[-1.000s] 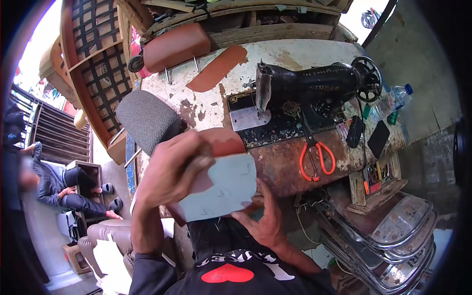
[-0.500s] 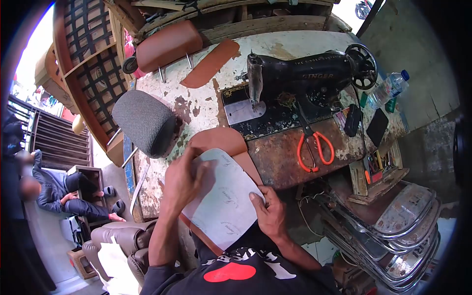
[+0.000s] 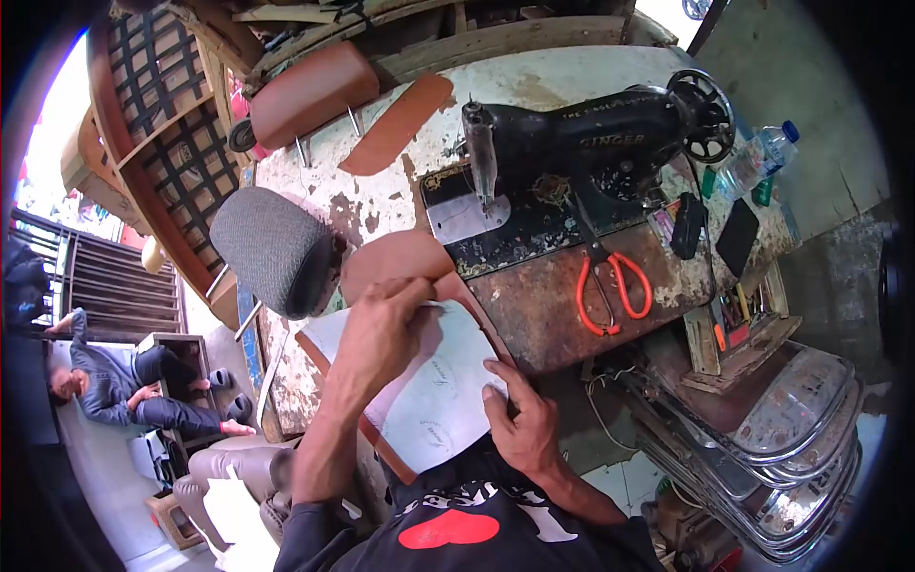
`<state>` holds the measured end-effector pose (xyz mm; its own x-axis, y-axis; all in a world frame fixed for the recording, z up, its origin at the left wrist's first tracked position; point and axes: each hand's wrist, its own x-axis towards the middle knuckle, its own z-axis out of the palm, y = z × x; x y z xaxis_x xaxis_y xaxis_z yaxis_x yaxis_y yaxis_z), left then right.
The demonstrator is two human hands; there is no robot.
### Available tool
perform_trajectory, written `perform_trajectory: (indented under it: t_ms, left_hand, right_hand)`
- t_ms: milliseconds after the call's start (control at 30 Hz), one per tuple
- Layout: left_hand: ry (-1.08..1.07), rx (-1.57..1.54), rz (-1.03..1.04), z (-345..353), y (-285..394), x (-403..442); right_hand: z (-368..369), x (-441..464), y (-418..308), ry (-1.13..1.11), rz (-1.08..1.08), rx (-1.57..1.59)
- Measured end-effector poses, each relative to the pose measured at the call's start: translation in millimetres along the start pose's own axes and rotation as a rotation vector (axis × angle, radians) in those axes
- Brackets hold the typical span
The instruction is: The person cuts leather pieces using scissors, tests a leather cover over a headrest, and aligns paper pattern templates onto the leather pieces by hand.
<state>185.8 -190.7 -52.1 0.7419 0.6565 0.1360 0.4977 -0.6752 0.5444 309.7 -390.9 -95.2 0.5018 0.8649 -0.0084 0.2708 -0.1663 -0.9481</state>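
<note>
A brown leatherette piece [image 3: 429, 405] lies across my lap and the table edge, its pale printed backing facing up. My left hand [image 3: 381, 329] grips its upper edge with bent fingers. On the right edge, my right hand [image 3: 522, 419] pinches the same piece between thumb and fingers. Just beyond my left fingers, a rounded brown leatherette piece [image 3: 396, 262] rests on the table. A grey fabric headrest [image 3: 267, 250] stands to the left of it. The black sewing machine [image 3: 581, 148] is beyond my hands to the right.
Orange-handled scissors [image 3: 615, 286] lie by the machine. A brown headrest [image 3: 315, 93] and a brown strip [image 3: 398, 124] sit at the back left. At right are a water bottle [image 3: 758, 162], an open drawer [image 3: 739, 334] and stacked metal-framed chairs [image 3: 762, 448]. A person [image 3: 143, 391] sits at left.
My left hand has shifted up and right along the piece, and its left part now opens out beneath my wrist. My right hand still pinches the right edge, slightly lower. The camera view has shifted a little.
</note>
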Motion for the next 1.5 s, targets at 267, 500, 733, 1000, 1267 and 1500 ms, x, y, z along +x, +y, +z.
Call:
perform_trajectory:
  t_ms: [267, 500, 733, 1000, 1267, 1500]
  left_hand:
    - [-0.104, -0.165, -0.029, 23.6, 4.1, 18.3]
    - [-0.086, -0.085, -0.096, 29.4, 4.2, 21.7]
    - [-0.100, -0.110, -0.095, 33.9, -4.9, 23.9]
    - [-0.056, -0.053, -0.060, 40.1, -7.6, 24.0]
    - [-0.005, 0.039, -0.048, 42.1, -6.3, 21.3]
    - [-0.106, -0.085, -0.091, 28.8, -20.4, 28.2]
  right_hand:
    - [-1.4, 2.2, 15.6, 0.047, 0.016, -0.006]
    - [-3.5, 16.0, 18.4, 0.076, -0.055, -0.089]
    - [0.7, 18.2, 24.1, 0.106, -0.101, -0.124]
    - [-1.8, 15.5, 20.1, 0.045, -0.057, -0.237]
    - [-15.2, 49.8, -1.1, -0.167, -0.554, -0.793]
    - [-16.6, 72.0, -6.0, -0.382, -0.542, -0.839]
